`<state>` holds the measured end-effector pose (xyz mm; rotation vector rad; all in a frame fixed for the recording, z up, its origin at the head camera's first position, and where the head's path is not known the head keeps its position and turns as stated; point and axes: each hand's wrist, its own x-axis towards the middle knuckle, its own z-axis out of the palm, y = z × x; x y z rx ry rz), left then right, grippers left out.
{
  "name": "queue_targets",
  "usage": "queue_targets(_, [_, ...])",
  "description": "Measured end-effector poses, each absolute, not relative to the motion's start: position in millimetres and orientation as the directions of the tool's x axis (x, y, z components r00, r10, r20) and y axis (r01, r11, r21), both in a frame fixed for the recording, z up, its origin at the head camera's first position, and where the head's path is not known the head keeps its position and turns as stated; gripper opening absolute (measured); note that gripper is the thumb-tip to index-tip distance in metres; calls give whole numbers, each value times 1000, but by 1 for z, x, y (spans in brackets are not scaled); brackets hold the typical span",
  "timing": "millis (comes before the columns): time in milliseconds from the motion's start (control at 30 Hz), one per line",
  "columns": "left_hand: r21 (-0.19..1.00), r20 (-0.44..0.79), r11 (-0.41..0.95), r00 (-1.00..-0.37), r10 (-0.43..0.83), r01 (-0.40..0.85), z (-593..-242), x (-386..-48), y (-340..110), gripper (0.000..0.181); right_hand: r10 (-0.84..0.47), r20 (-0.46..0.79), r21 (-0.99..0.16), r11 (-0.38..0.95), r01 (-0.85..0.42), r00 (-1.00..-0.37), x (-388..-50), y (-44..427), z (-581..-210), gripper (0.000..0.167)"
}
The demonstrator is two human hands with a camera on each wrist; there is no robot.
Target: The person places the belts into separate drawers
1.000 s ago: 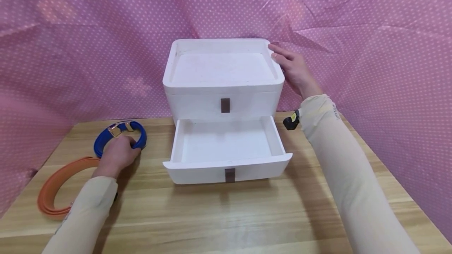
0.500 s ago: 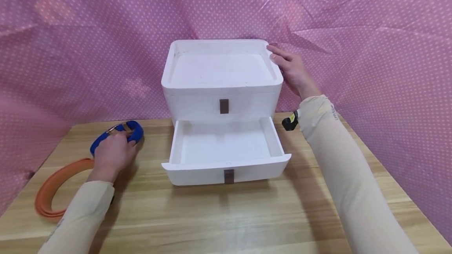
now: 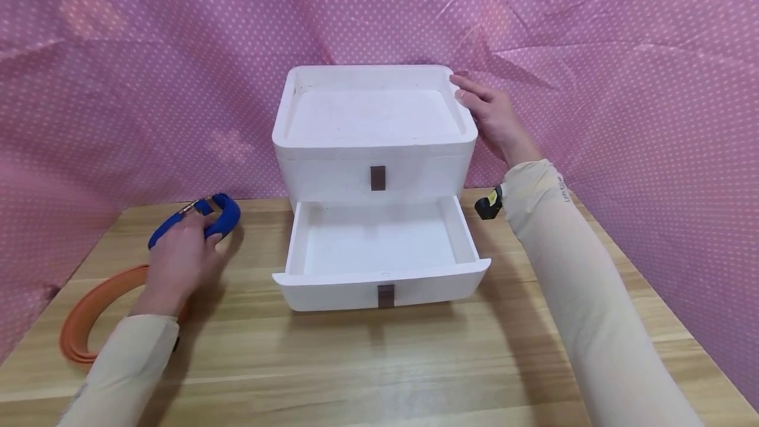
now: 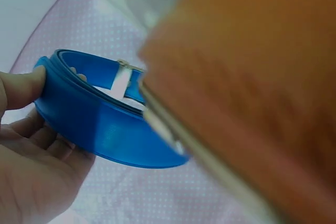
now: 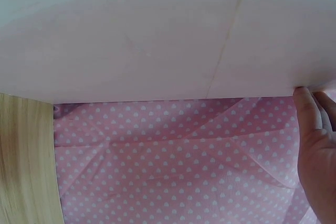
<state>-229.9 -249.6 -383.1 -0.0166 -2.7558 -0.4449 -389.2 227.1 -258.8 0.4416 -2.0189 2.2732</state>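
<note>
My left hand pinches a coiled blue belt at the left rear of the table. In the left wrist view the thumb presses the outer side of the blue belt, fingertips show inside the coil, and a metal buckle sits across it. The coil leans tilted. Close below the left wrist stands a coiled orange belt, partly hidden by the forearm. My right hand rests on the right rear rim of a white drawer unit, its fingers fairly straight. The lower drawer is pulled out with nothing inside.
The drawer unit has a shallow tray top and brown pull tabs; its upper drawer is closed. Pink dotted cloth hangs behind and beside the wooden table. A black device sits at the right wrist.
The left hand has closed its grip on the blue belt, tilted the coil and shifted it slightly left. My right hand and the drawer unit stay as they were.
</note>
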Motion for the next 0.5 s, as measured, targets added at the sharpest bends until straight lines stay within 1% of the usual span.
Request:
queue_targets(100, [283, 420, 949, -907, 7, 139, -380, -223, -254, 33, -137, 271, -958, -140, -252, -953, -390, 227, -259, 43])
queue_targets(200, [264, 475, 944, -879, 49, 196, -374, -217, -257, 30, -136, 278, -954, -155, -257, -951, -390, 228, -259, 43])
queue_targets(333, [248, 501, 939, -862, 85, 237, -364, -207, -259, 28, -137, 267, -955, -173, -242, -954, -389, 230, -258, 42])
queue_targets(500, [234, 481, 934, -867, 130, 270, -354, -192, -261, 21, -144, 251, -958, -178, -224, -957, -390, 228, -258, 42])
